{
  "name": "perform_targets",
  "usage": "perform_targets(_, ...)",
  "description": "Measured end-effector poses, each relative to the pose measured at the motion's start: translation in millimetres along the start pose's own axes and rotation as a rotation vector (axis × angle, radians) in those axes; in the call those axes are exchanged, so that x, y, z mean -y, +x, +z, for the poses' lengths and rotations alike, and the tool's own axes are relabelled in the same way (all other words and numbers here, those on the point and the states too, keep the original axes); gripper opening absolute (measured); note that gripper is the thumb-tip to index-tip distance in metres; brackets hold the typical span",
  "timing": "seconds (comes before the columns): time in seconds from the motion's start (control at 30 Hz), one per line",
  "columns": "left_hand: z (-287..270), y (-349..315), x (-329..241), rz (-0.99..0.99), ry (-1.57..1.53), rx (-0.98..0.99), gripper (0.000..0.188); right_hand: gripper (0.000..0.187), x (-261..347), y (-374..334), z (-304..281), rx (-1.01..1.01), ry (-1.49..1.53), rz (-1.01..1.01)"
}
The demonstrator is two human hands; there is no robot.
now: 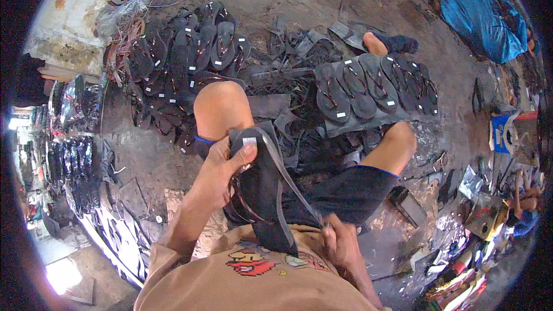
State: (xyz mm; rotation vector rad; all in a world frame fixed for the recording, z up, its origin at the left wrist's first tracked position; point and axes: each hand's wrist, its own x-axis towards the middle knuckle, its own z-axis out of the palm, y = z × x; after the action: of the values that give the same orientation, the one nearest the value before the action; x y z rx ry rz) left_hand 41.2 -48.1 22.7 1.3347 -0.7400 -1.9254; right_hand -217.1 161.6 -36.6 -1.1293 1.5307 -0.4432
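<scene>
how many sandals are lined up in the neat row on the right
5 show clearly, side by side: far left, next, middle, then, far right. Overlap may hide more at the right end.

Black flip-flop sandal (262, 187) with grey strap (288, 181), upright over lap

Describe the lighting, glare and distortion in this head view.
Head view: fisheye bends everything toward a black rim; soft daylight, no hard shadows; blown-out glare at the lower-left floor patch; the sandal and left hand are sharp, the edge clutter smeared.
</scene>
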Motion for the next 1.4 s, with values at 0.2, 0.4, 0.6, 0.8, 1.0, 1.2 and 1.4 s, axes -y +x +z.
perform_targets(0.2,4.6,0.7,-21.7,-0.038,0.217,0.039,0.041,0.041,55.9,101.9,-27.3,-0.057,-0.134,-0.312)
perform_targets(0.4,4.6,9.4,-28.7,-0.041,0.378,0.060,0.041,0.051,128.1,141.5,-89.3,0.206,-0.365,-0.272)
perform_targets(0.6,5.9,13.9,-25.2,-0.011,0.397,-0.001,0.043,0.057,168.4,183.6,-101.2,0.323,-0.414,-0.415)
perform_targets(0.8,11.7,15.2,-21.9,-0.041,0.271,0.016,0.042,0.054,154.3,189.8,-89.2,0.209,-0.219,-0.574)
perform_targets(1.0,57.4,9.3,-55.6,0.307,0.493,0.188,0.045,0.041,98.2,228.5,-81.3,-0.131,-0.047,-0.742)
perform_targets(1.2,52.4,28.3,-39.6,0.447,-0.086,-0.128,0.031,0.048,25.7,169.7,-103.1,-0.621,0.460,-0.294)
perform_targets(1.4,90.6,39.3,-4.8,0.297,-0.508,0.023,0.023,0.032,37.8,72.7,-23.1,-0.475,0.235,-0.452)
